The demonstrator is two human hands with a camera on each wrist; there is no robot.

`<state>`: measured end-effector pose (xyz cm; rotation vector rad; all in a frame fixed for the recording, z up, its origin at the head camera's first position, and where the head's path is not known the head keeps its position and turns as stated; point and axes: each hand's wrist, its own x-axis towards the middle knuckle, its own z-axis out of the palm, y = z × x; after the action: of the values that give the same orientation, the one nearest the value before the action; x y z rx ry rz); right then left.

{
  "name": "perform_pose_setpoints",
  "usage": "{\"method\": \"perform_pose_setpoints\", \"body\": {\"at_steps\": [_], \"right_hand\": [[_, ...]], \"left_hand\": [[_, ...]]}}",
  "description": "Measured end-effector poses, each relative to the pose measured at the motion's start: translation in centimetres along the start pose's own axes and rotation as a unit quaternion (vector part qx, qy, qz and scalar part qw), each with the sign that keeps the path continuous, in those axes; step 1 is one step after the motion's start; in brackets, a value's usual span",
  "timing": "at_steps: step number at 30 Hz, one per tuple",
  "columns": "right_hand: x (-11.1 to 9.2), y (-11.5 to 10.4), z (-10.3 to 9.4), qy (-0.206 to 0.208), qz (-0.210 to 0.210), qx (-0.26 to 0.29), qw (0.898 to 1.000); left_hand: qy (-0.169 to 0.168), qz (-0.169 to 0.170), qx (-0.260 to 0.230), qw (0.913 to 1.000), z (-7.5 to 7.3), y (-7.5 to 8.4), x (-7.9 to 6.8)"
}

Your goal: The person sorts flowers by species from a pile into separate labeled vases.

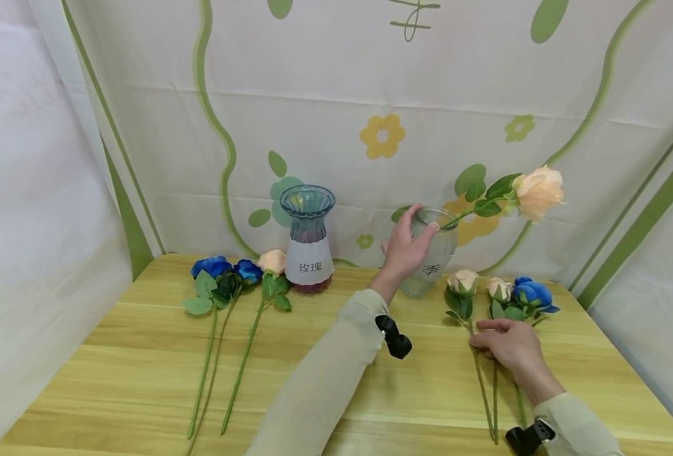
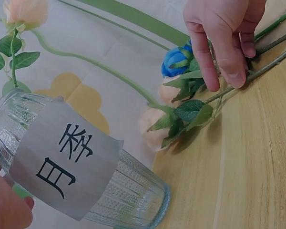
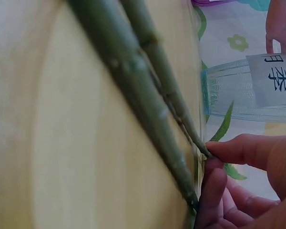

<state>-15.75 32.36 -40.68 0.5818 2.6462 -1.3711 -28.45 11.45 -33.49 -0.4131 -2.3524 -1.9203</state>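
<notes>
My left hand [image 1: 406, 252] grips the ribbed clear glass vase [image 2: 148, 200] around its neck. The vase wears a white label [image 2: 62, 157] with dark characters and tilts slightly. One peach rose [image 1: 538, 193] stands in it, leaning to the right. My right hand [image 1: 513, 348] is low over the table, where thumb and forefinger pinch the stem [image 3: 181, 107] of a peach rose [image 1: 463, 282]. Beside that lie another peach rose [image 1: 499, 289] and a blue rose [image 1: 532, 294], their stems passing under the right hand.
A blue glass vase [image 1: 308, 209] with a labelled white band and a reddish base stands at the back middle. To its left lie two blue roses [image 1: 212, 266] and a peach rose [image 1: 272, 261] on the wooden table [image 1: 142, 354]. A patterned cloth [image 1: 313, 114] hangs behind.
</notes>
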Motion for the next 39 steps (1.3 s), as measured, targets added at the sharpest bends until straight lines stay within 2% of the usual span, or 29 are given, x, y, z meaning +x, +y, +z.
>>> {"method": "perform_pose_setpoints", "body": {"at_steps": [6, 14, 22, 27, 31, 34, 39], "right_hand": [[0.09, 0.03, -0.06, -0.009, 0.000, 0.007, 1.000], [0.13, 0.13, -0.09, 0.005, -0.013, -0.034, 0.999], [0.31, 0.30, -0.10, 0.019, -0.002, 0.001, 1.000], [0.45, 0.67, -0.21, 0.015, -0.004, 0.064, 0.998], [0.51, 0.97, -0.15, 0.008, -0.002, 0.158, 0.987], [0.56, 0.97, -0.11, 0.007, 0.004, 0.233, 0.972], [0.49, 0.60, -0.27, 0.008, 0.011, 0.319, 0.948]], "left_hand": [[0.001, 0.000, 0.001, 1.0000, -0.01, -0.02, -0.01], [0.006, -0.004, -0.002, 1.0000, 0.09, 0.13, 0.03], [0.001, 0.000, 0.002, 1.0000, 0.04, 0.05, 0.02], [0.003, -0.001, 0.000, 1.0000, 0.02, 0.06, -0.01], [0.001, -0.001, -0.002, 1.0000, 0.07, 0.09, 0.00], [0.004, -0.002, -0.001, 1.0000, 0.10, 0.11, 0.00], [0.009, -0.004, 0.001, 1.0000, 0.15, 0.13, 0.07]]}}
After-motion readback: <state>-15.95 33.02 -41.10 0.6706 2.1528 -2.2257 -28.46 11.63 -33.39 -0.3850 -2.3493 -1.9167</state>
